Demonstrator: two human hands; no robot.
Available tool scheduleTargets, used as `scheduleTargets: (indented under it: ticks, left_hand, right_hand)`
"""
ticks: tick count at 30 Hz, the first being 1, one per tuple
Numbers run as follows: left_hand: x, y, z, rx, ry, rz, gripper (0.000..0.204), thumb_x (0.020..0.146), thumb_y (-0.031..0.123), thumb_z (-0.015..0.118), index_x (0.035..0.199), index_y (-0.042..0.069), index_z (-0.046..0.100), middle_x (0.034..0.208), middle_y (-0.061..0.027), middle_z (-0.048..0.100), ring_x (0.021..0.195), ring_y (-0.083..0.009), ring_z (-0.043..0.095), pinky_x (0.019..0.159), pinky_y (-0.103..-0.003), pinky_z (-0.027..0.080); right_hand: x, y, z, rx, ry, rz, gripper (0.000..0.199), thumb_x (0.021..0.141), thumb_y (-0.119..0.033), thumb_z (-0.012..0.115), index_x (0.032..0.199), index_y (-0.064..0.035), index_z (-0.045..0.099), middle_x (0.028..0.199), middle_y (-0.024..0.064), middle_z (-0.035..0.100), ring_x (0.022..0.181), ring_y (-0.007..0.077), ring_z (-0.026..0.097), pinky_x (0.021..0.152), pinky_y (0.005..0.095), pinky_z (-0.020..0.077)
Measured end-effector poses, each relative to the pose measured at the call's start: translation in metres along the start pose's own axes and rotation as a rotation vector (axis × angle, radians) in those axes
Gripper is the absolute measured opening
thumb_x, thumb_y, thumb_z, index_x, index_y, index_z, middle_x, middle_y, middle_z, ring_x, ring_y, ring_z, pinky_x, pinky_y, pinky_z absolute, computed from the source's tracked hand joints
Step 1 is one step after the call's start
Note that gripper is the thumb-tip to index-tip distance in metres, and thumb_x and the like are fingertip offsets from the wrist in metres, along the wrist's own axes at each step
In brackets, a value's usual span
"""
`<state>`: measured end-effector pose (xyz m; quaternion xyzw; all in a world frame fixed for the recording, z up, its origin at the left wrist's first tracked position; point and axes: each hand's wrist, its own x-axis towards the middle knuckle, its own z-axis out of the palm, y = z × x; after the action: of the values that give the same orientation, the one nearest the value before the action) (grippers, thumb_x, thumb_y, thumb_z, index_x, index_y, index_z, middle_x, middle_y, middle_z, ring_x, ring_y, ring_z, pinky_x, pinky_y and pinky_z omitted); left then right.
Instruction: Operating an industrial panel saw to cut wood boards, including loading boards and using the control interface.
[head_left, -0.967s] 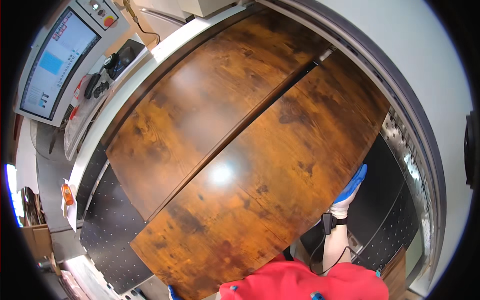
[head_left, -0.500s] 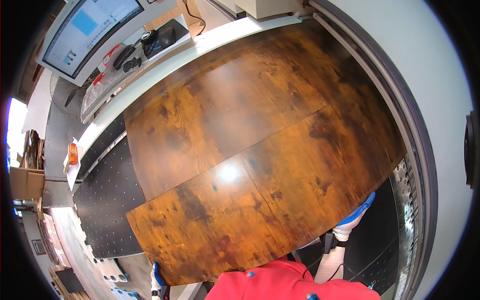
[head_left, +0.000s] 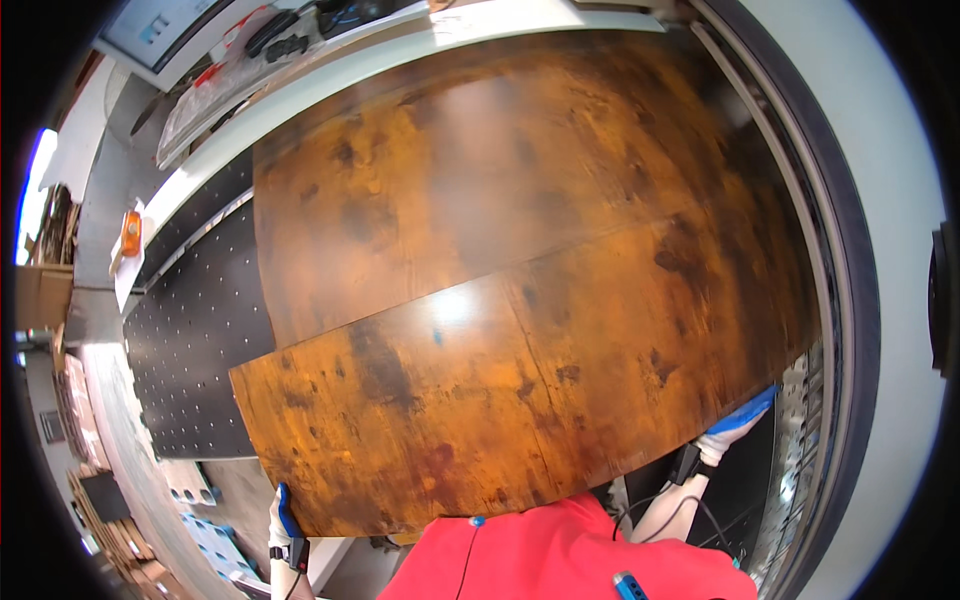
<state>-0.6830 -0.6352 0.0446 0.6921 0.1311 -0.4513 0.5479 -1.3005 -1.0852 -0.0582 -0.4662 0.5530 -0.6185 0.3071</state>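
Beside a rectangular brown wood-grain panel (head_left: 390, 210), its twin (head_left: 470, 410) seems butted, ends uneven; my blue-and-white-gloved left hand (head_left: 281, 512) and right hand (head_left: 735, 425) touch, grip unclear.

Black table (head_left: 195, 350) offers passage left of the board (head_left: 470, 410); a rail (head_left: 848, 235) blocks right.

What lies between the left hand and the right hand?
In the head view, the nearer brown wood-grain panel spans the stretch between the left hand and the right hand, both at its edges.
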Motion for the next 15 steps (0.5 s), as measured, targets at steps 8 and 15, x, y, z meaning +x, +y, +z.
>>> scheduleTargets:
  ticks: [8, 15]
  left_hand:
    - [0.005, -0.012, -0.004, -0.105, -0.001, -0.047, 0.056, 0.104, 0.035, 0.050, 0.147, -0.001, 0.043, 0.144, -0.0154, 0.055, 0.128, -0.0301, 0.056, 0.111, -0.044, 0.044]
    - [0.003, -0.019, 0.041, -0.253, -0.081, -0.187, 0.053, 0.104, 0.034, 0.051, 0.145, 0.000, 0.047, 0.142, -0.0163, 0.057, 0.129, -0.0289, 0.057, 0.111, -0.044, 0.044]
  right_hand:
    - [0.049, 0.005, -0.034, -0.196, -0.087, -0.032, 0.063, 0.109, -0.040, 0.036, 0.159, -0.0048, 0.021, 0.165, 0.0113, 0.022, 0.149, 0.0268, 0.027, 0.124, 0.0442, 0.0210]
    - [0.164, 0.091, -0.128, -0.715, -0.202, -0.347, 0.053, 0.106, -0.034, 0.049, 0.148, -0.0023, 0.041, 0.153, 0.0175, 0.042, 0.135, 0.0314, 0.046, 0.115, 0.0448, 0.0347]
